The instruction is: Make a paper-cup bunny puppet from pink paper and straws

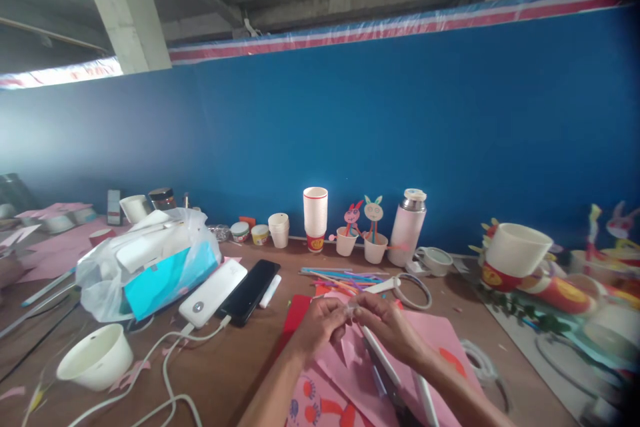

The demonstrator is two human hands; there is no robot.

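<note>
My left hand [325,321] and my right hand [384,321] meet above the pink paper [435,330], fingertips closed in a pinch. Between them is a small pale, translucent bit, too small to name. Under my right hand lies a long white and dark tool [383,360], its kind partly hidden by the wrist. A pink sheet with red and blue drawings [313,403] lies below my left forearm. Just beyond my fingers are several coloured sticks [345,278] and a white-handled ring-shaped thing [415,290].
Along the blue wall stand a cup stack [315,220], two small cups with paper figures [375,248] and a thermos [407,230]. To the left are a black phone [250,290], a white power bank [213,293], cables, a plastic bag [100,280] and a paper bowl [95,363].
</note>
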